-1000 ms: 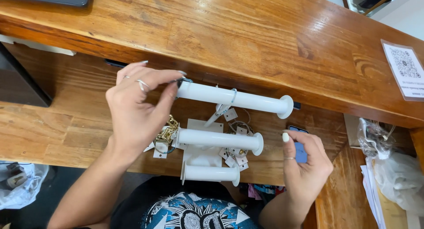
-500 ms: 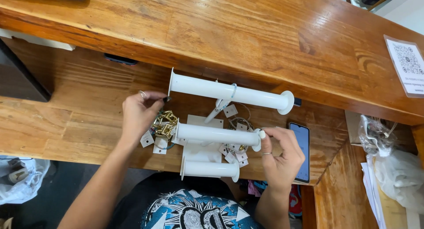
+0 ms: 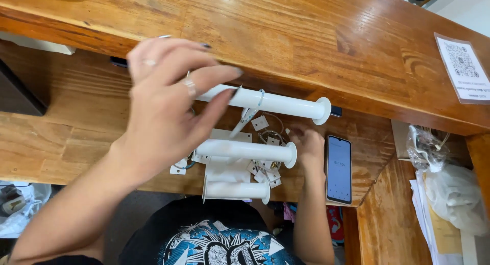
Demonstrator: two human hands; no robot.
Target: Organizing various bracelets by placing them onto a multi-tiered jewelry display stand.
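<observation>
A white three-bar display stand sits on the lower wooden shelf [image 3: 76, 137]: top bar [image 3: 286, 104], middle bar [image 3: 245, 150], bottom bar [image 3: 235, 190]. A thin bracelet [image 3: 261, 97] with a white tag hangs on the top bar. My left hand [image 3: 168, 101] is raised over the stand's left side, its thumb and forefinger pinched at the top bar's left end; what they pinch is hidden. My right hand [image 3: 309, 148] lies just right of the middle bar's end cap, fingers bent down onto a scatter of small tagged jewellery pieces [image 3: 268, 170].
A black phone [image 3: 338, 169] with a lit screen lies right of my right hand. A wooden counter top [image 3: 286, 35] overhangs the shelf and carries a white printed card [image 3: 462, 66]. Clear plastic bags [image 3: 449, 193] sit at the right, and another bag [image 3: 15, 203] at lower left.
My left hand rose from the gold pieces left of the stand to the top bar's left end. My right hand left the middle bar's end cap and moved slightly right onto the tagged pieces.
</observation>
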